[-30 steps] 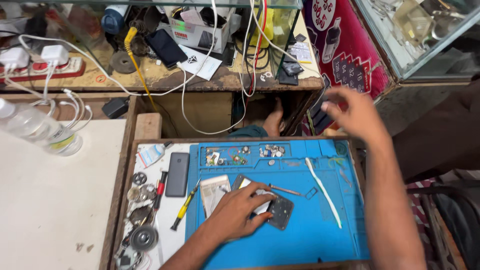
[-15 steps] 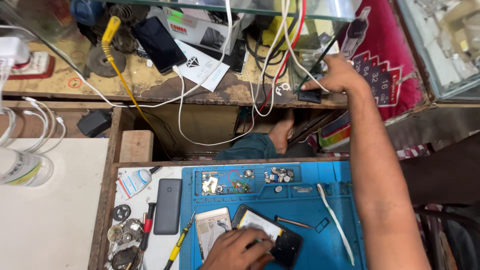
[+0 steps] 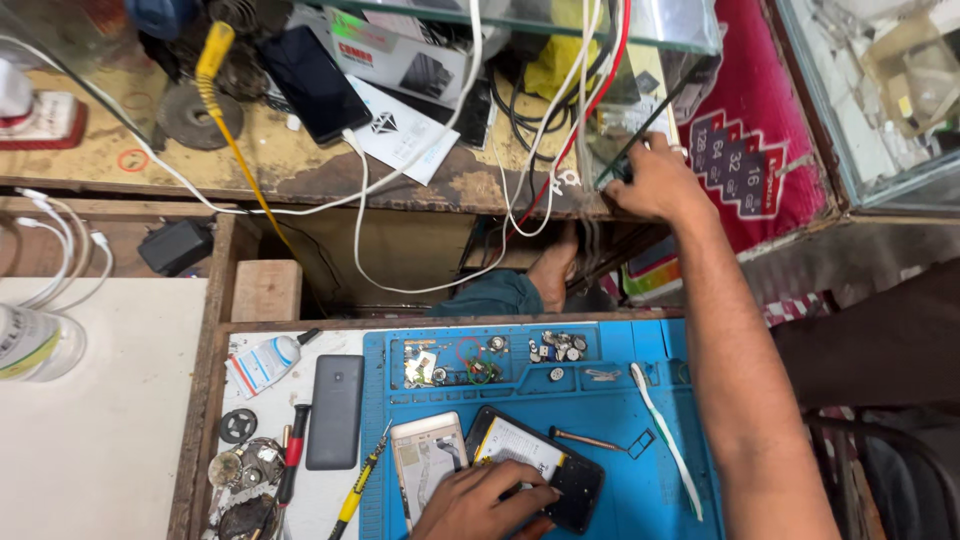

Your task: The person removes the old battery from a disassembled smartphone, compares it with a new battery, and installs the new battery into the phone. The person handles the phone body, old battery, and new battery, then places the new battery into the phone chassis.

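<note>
My left hand [image 3: 482, 503] rests at the bottom edge on an opened black phone [image 3: 540, 475] that lies on the blue repair mat [image 3: 620, 420]; its fingers press the phone's bare inside. A detached pale back panel [image 3: 425, 460] lies just left of the phone. My right hand [image 3: 650, 180] is stretched far forward to the wooden shelf's front edge, fingers curled around a small dark object by the glass case's corner; what that object is cannot be made out.
On the mat lie small screws and parts [image 3: 555, 347], a white toothbrush [image 3: 665, 435] and a thin metal tool [image 3: 585, 439]. Left of it: a grey phone [image 3: 335, 410], glue tube [image 3: 265, 362], yellow screwdriver [image 3: 358, 488]. Cables [image 3: 560, 110] and a black phone [image 3: 312, 82] crowd the shelf. A bare foot [image 3: 553, 270] shows below.
My right hand has reached further forward, from above the mat to the shelf edge, and closed there. The view tilted up and forward. My left hand stays on the opened phone.
</note>
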A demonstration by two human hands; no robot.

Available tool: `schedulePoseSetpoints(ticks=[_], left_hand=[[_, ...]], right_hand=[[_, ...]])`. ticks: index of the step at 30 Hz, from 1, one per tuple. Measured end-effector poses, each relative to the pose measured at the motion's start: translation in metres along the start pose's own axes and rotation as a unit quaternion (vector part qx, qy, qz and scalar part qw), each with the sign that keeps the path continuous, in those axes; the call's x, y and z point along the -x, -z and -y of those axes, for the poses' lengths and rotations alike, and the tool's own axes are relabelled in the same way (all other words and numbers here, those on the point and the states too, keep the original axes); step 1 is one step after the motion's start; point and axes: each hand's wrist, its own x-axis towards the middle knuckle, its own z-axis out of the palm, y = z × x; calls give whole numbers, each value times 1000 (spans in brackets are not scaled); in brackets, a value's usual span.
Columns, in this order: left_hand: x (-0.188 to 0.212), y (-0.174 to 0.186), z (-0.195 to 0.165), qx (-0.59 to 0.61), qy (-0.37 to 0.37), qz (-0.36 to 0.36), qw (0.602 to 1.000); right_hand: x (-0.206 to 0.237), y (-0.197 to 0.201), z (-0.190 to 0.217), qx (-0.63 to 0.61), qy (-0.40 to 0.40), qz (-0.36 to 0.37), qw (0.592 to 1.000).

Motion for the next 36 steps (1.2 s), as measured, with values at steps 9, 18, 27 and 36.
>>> schedulePoseSetpoints(ticks=[9,18,27,36], left_hand=[[2,-12,9,-19,10,33,999],[-5,6,-7,-8,27,61,998],[-12,17,-25,16,44,44,998],[-10,19,-28,11,24,19,999]], right_hand=[[9,17,11,-48,-25,2,999],[11,17,20,-95,-27,-58,993],[14,45,13,-512,-180,-114,832],[22,36,57,-442,-226,-131,858]])
